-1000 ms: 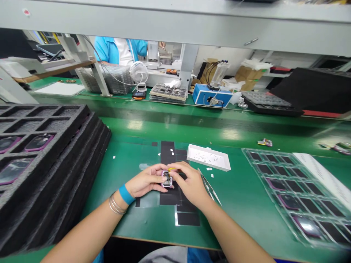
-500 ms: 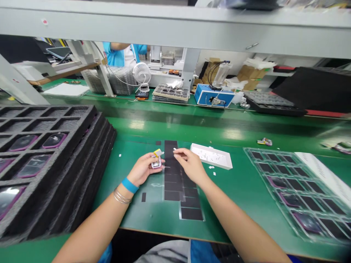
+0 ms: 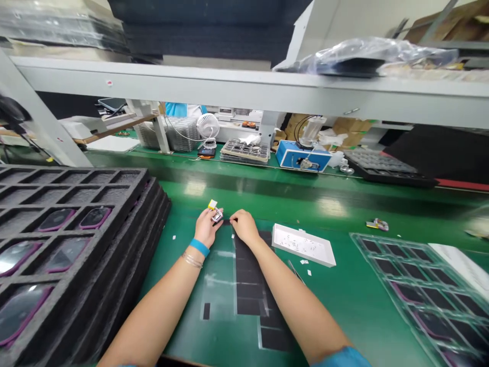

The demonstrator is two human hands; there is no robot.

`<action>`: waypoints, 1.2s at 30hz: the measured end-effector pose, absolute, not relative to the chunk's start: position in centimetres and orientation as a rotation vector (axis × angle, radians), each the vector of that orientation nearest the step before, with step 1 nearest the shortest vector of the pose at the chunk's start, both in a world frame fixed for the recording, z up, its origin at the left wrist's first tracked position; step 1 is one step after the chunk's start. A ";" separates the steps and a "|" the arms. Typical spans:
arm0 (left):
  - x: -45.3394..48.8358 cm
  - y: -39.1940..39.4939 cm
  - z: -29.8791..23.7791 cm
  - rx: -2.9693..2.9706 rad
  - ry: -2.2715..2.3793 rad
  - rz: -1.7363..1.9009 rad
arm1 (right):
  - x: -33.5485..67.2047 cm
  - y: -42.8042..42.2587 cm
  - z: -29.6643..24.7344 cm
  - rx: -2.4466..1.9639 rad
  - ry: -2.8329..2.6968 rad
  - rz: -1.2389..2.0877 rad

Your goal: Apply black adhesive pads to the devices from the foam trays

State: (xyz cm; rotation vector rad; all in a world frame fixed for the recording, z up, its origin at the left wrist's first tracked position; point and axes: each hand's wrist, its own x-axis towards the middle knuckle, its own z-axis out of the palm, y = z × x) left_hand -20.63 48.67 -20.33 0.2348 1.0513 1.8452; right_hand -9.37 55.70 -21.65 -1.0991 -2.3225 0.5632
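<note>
While pinched in the grip of the bare left hand, one small silver-and-pink device with a yellow tab sits just above a green table. Right hand: fingers pressed together, fingertips just beside the device; whether they pinch anything, cannot tell. Below the hands: rows of matte black rectangular sheets on the table. Right of them: one shallow white tray holding small white bits, with slim metal tweezers near its corner. Far left: stacked black foam trays, pink-rimmed glass panels in their compartments. Far right: one clear plastic blister tray with dark-lined compartments
</note>
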 end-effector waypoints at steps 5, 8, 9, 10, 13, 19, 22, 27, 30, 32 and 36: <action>-20.7 48.5 -20.9 0.219 1.006 1.859 | -9.1 55.7 -21.7 -1.082 -2.362 0.533; -20.8 48.9 -20.9 0.228 0.979 1.854 | -9.3 55.5 -21.9 -1.110 -2.347 0.515; -20.8 49.0 -21.0 0.225 0.977 1.857 | -9.4 55.4 -21.9 -1.122 -2.339 0.511; -20.7 49.1 -21.0 0.220 0.978 1.862 | -9.4 55.3 -22.0 -1.135 -2.332 0.508; -20.5 49.2 -21.3 0.201 0.982 1.881 | -9.6 55.2 -22.1 -1.179 -2.312 0.506; -20.3 49.1 -21.7 0.180 0.962 1.904 | -10.0 55.1 -22.3 -1.222 -2.293 0.504; -20.4 49.1 -21.8 0.188 0.955 1.897 | -10.1 55.1 -22.4 -1.238 -2.276 0.506; -20.6 48.9 -21.9 0.206 0.962 1.891 | -10.3 55.2 -22.4 -1.236 -2.260 0.530; -20.6 48.9 -21.9 0.213 0.959 1.888 | -10.3 55.3 -22.3 -1.235 -2.265 0.549; -20.5 48.9 -21.9 0.217 0.953 1.889 | -10.3 55.4 -22.4 -1.238 -2.269 0.548; -20.4 49.0 -22.0 0.226 0.947 1.895 | -10.4 55.4 -22.5 -1.250 -2.280 0.535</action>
